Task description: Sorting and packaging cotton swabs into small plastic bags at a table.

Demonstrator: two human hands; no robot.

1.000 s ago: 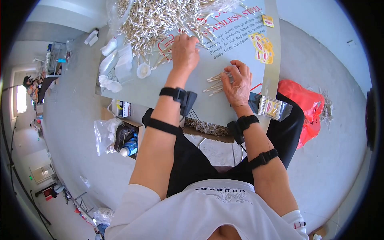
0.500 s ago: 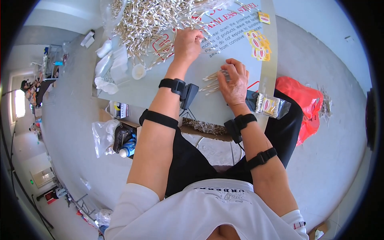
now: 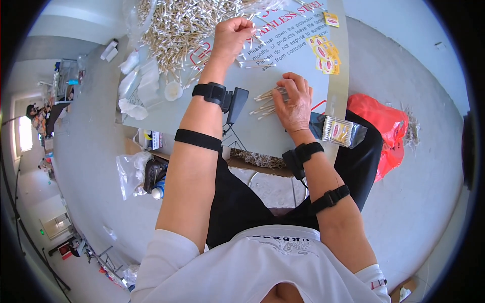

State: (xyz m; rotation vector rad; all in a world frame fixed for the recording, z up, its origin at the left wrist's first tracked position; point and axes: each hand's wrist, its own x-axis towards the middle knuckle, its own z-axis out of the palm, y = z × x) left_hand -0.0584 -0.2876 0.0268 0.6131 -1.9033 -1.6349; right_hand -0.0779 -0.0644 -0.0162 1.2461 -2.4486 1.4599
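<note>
A big heap of cotton swabs (image 3: 177, 30) with pale sticks and white tips covers the far left of the table. At the heap's right edge my left hand (image 3: 233, 41) is closed in a pinch, with a white swab tip showing at its fingertips. A few loose swabs (image 3: 256, 64) lie just below that hand. My right hand (image 3: 295, 105) rests lower on the table, its fingers curled over a small bunch of cotton swabs (image 3: 263, 106) whose tips point left. Beside its wrist, a clear packet of swabs (image 3: 337, 131) with a yellow label lies at the table edge.
Yellow and white label cards (image 3: 326, 53) are spread near the table's right side. A small white cup (image 3: 173, 91) and crumpled clear plastic (image 3: 134, 108) sit on the left. Below the table edge is an open box (image 3: 257, 159); a red plastic bag (image 3: 379, 118) lies to the right.
My left hand has moved up and slightly left along the heap's edge, uncovering loose swabs below it. My right hand has stayed almost still over its bunch.
</note>
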